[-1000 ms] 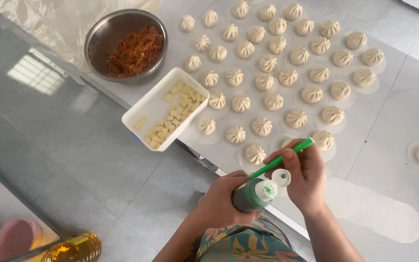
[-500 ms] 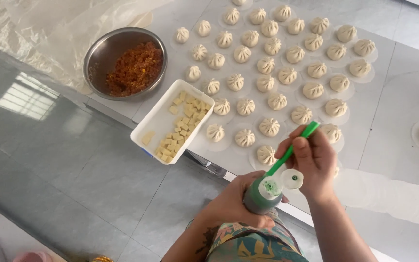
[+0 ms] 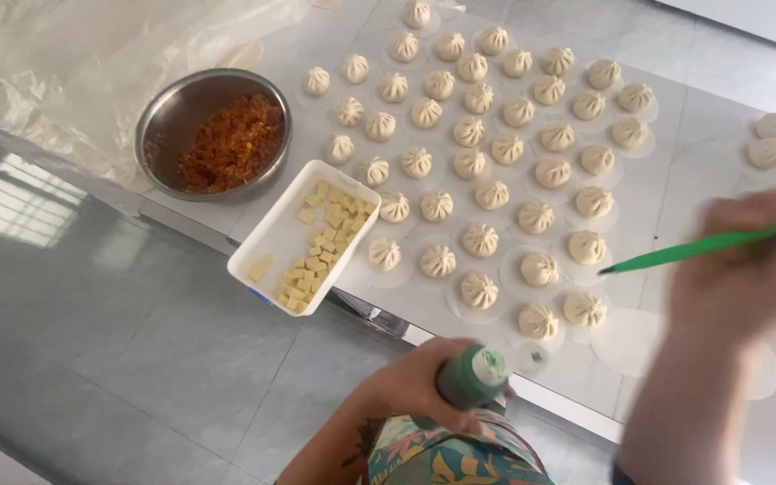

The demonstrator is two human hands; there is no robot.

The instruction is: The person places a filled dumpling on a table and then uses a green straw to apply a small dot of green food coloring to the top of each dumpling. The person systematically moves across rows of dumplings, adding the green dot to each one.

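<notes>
My left hand (image 3: 410, 386) grips a small green-topped bottle (image 3: 471, 378) with its flip cap open, low at the table's near edge. My right hand (image 3: 747, 269), blurred with motion, holds a thin green stick (image 3: 693, 247) whose tip points left toward the near rows of pleated dumplings (image 3: 480, 240). Several rows of these white dumplings sit on round paper discs across the white table (image 3: 675, 117). The nearest dumplings (image 3: 584, 308) lie just under the stick's tip.
A steel bowl of reddish-brown minced filling (image 3: 226, 139) stands at the left. Beside it a white rectangular tray of pale yellow cubes (image 3: 309, 241) overhangs the table edge. Crumpled clear plastic sheet (image 3: 74, 63) lies far left. More dumplings (image 3: 770, 144) and bare paper discs (image 3: 626, 341) sit at right.
My right hand has lifted the green stick out of the bottle and swung it right and away. The left hand keeps the bottle. The camera view has shifted.
</notes>
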